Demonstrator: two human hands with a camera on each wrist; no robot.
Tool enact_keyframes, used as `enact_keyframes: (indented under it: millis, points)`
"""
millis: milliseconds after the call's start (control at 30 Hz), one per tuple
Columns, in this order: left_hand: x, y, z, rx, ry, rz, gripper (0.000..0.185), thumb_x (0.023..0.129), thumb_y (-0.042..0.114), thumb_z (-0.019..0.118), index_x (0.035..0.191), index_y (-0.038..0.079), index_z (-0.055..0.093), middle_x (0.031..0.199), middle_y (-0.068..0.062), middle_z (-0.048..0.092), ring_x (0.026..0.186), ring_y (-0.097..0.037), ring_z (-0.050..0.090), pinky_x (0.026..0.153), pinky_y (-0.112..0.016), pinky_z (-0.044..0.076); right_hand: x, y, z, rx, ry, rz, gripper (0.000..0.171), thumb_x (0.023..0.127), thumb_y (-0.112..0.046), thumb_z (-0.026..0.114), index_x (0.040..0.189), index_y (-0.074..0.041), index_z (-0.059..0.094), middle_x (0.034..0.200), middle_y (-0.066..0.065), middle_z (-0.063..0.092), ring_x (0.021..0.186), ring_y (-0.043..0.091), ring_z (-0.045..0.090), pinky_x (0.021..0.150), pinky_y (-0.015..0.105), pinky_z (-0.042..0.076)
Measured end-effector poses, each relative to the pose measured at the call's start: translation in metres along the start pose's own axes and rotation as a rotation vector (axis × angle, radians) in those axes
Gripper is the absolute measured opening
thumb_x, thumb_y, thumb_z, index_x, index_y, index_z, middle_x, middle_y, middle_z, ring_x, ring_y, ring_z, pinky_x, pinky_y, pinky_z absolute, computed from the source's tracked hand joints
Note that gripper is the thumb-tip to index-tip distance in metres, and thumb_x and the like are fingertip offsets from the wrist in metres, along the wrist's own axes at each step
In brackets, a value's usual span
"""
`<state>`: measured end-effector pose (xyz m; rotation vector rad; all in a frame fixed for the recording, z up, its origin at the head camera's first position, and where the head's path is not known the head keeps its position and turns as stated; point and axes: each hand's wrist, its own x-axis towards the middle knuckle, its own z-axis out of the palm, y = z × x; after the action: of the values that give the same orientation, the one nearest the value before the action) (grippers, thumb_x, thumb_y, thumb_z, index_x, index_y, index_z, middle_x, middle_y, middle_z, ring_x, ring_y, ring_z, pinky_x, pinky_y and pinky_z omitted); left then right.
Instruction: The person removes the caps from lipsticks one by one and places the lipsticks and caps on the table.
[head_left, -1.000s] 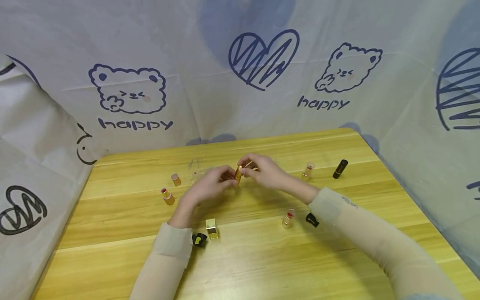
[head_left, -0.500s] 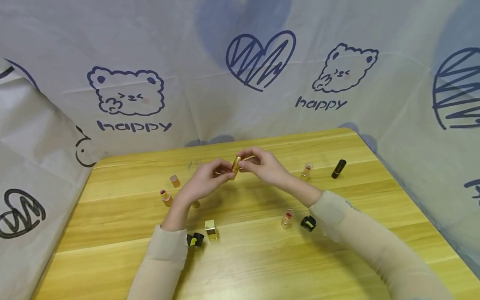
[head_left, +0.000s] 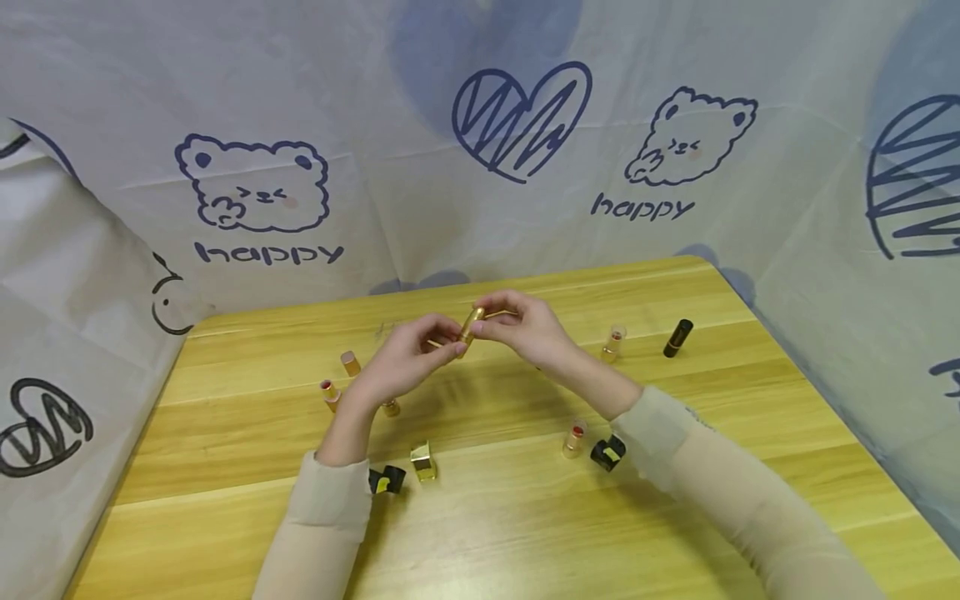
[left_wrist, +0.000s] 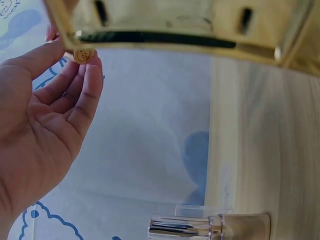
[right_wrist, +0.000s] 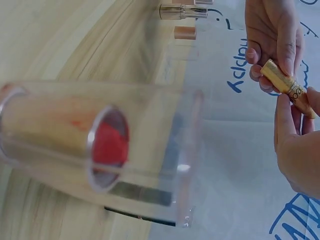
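— Gold, that's the tube [head_left: 471, 323] you've got; where does it sit?

— Above the table [head_left: 675, 517], mid-air near the far edge, pinched at both ends. Your left hand [head_left: 408, 360] clamps fingertips on the lower end, your right hand [head_left: 525, 332] on the upper.

— Its long axis?

— Tilted, running from about 7 o'clock up to 1 o'clock. Both hands are equally close.

— Room around?

— Open wood at 6 o'clock below your hands; a clear-capped lipstick [head_left: 614, 342] stands at 3 o'clock, well apart, and a small gold cap [head_left: 349, 362] at 9.
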<state>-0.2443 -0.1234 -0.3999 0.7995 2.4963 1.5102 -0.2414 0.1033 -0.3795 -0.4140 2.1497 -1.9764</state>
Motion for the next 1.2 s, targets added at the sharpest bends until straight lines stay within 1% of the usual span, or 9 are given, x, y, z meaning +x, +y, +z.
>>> enact_keyframes:
  millis: [233, 500, 700, 800, 900, 1000, 1100, 1200]
  points:
    - [-0.004, 0.005, -0.003, -0.014, -0.014, 0.004, 0.022, 0.103, 0.019, 0.069, 0.12, 0.005, 0.068, 0.108, -0.007, 0.072, 0.103, -0.022, 0.068, 0.09, -0.04, 0.059, -0.001, -0.001, 0.0, 0.016, 0.013, -0.021, 0.033, 0.098, -0.003, 0.072, 0.129, 0.003, 0.062, 0.118, 0.014, 0.069, 0.102, 0.019, 0.071, 0.101, 0.038, 0.056]
    - [-0.007, 0.005, -0.008, -0.018, -0.047, -0.009, 0.019, 0.103, 0.018, 0.069, 0.117, 0.006, 0.07, 0.105, -0.005, 0.073, 0.1, -0.021, 0.069, 0.088, -0.04, 0.059, -0.001, -0.001, 0.0, 0.015, 0.002, -0.038, 0.034, 0.099, -0.003, 0.07, 0.13, 0.006, 0.061, 0.118, 0.016, 0.068, 0.102, 0.019, 0.072, 0.1, 0.037, 0.057]
    - [-0.009, 0.004, -0.012, 0.009, -0.062, -0.031, 0.021, 0.102, 0.015, 0.07, 0.118, 0.003, 0.071, 0.108, -0.007, 0.073, 0.103, -0.023, 0.068, 0.091, -0.04, 0.059, 0.003, -0.012, -0.014, 0.102, 0.077, -0.07, 0.039, 0.099, 0.001, 0.067, 0.135, 0.011, 0.055, 0.118, 0.017, 0.066, 0.102, 0.017, 0.07, 0.1, 0.035, 0.057]
    - [-0.01, 0.004, -0.013, -0.003, -0.055, -0.037, 0.022, 0.102, 0.015, 0.069, 0.12, 0.003, 0.07, 0.11, -0.008, 0.072, 0.107, -0.024, 0.067, 0.094, -0.041, 0.059, 0.003, -0.017, -0.02, 0.104, 0.093, -0.065, 0.039, 0.099, 0.003, 0.067, 0.135, 0.011, 0.055, 0.118, 0.018, 0.066, 0.102, 0.018, 0.07, 0.098, 0.032, 0.057]
    - [-0.011, 0.003, -0.014, -0.028, -0.053, -0.038, 0.023, 0.101, 0.013, 0.07, 0.12, 0.002, 0.069, 0.112, -0.009, 0.072, 0.109, -0.025, 0.067, 0.094, -0.038, 0.059, 0.004, -0.018, -0.021, 0.037, 0.096, -0.064, 0.039, 0.098, 0.001, 0.069, 0.134, 0.008, 0.058, 0.12, 0.018, 0.066, 0.105, 0.02, 0.07, 0.098, 0.032, 0.058]
    - [-0.011, 0.001, -0.014, -0.052, -0.062, -0.039, 0.022, 0.098, 0.009, 0.072, 0.118, 0.001, 0.068, 0.112, -0.012, 0.07, 0.108, -0.026, 0.068, 0.09, -0.035, 0.06, 0.006, -0.017, -0.022, -0.083, 0.083, -0.074, 0.037, 0.098, -0.006, 0.073, 0.132, 0.002, 0.062, 0.121, 0.015, 0.069, 0.108, 0.022, 0.07, 0.098, 0.034, 0.058]
    - [-0.01, 0.0, -0.013, -0.038, -0.08, -0.036, 0.023, 0.095, 0.005, 0.074, 0.116, 0.0, 0.066, 0.111, -0.013, 0.07, 0.106, -0.027, 0.069, 0.088, -0.034, 0.061, 0.013, -0.014, -0.022, -0.203, 0.045, -0.082, 0.033, 0.097, -0.013, 0.076, 0.127, -0.004, 0.066, 0.119, 0.011, 0.071, 0.111, 0.023, 0.069, 0.097, 0.035, 0.058]
    - [-0.009, -0.003, -0.011, 0.009, -0.117, -0.041, 0.024, 0.093, 0.004, 0.075, 0.115, 0.002, 0.066, 0.109, -0.011, 0.071, 0.103, -0.024, 0.07, 0.088, -0.033, 0.061, 0.022, -0.009, -0.022, -0.291, -0.019, -0.091, 0.031, 0.096, -0.011, 0.076, 0.125, -0.003, 0.066, 0.117, 0.011, 0.072, 0.111, 0.024, 0.069, 0.095, 0.037, 0.059]
